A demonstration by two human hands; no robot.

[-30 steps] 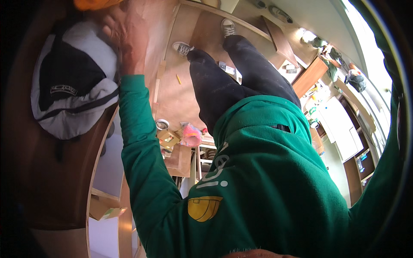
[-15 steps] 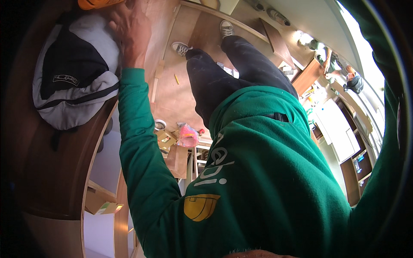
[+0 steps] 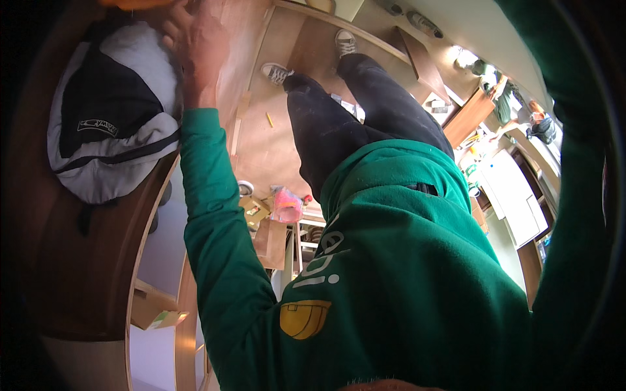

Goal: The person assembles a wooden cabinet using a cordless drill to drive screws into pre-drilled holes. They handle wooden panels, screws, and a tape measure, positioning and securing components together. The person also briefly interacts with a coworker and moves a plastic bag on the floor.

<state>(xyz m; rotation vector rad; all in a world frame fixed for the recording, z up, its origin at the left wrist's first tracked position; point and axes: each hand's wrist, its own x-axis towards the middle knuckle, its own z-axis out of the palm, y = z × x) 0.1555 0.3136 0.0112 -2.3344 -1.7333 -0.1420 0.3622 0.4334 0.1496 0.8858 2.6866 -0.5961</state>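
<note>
My left hand (image 3: 201, 55) is at the upper left, beside a grey and black backpack (image 3: 107, 107). Its fingers look bent and closed, but blur and the picture's top edge hide what they hold, if anything. Just beyond the fingertips, an orange object (image 3: 134, 2) is cut off by the top edge; I cannot tell whether the hand touches it. The backpack lies on a dark brown wooden surface (image 3: 78, 274). My right arm, in a green sleeve (image 3: 580, 195), is raised along the right rim, and its hand is out of the picture.
Below the brown surface are open shelves (image 3: 153, 260) with a cardboard box (image 3: 151, 309). A yellow pencil-like stick (image 3: 269, 120), a cardboard carton (image 3: 254, 212) and a pink plastic bag (image 3: 285, 205) lie on the floor. At right, another person (image 3: 505, 104) is near a wooden panel (image 3: 471, 116).
My right sleeve has come further inward and covers more of the right side. The orange object shows less at the top edge. My left hand stays beside the backpack, now more blurred.
</note>
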